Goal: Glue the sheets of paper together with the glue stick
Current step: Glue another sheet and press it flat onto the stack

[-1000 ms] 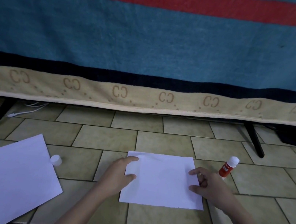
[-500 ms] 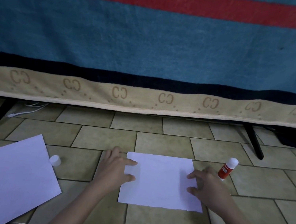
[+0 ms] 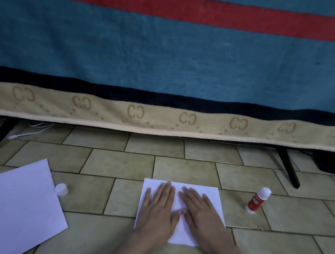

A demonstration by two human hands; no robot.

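Both hands flat, fingers straight, on white paper sheet [image 3: 180, 210] on tiled floor [image 3: 274, 247]; nothing gripped. Left hand [image 3: 157, 210] covers sheet's left half, right hand [image 3: 200, 217] its right half, thumbs near each other at middle. Looks like pressing stage, bond probably forming; cannot tell whether two layers lie beneath. Glue stick [image 3: 258, 200] upright, uncapped, right of sheet, apart from right hand. White cap [image 3: 61, 189] lies beside second sheet [image 3: 15, 208] far left, untouched; possibly left to glue, capping too.

**Tiled floor and what lies on it**

The beige tiled floor [image 3: 199, 170] carries a white paper sheet [image 3: 212, 196] in the middle, a larger white paper sheet [image 3: 15, 208] at left, a small white cap [image 3: 61, 189] beside it, and an upright red-and-white glue stick [image 3: 258, 200] at right.
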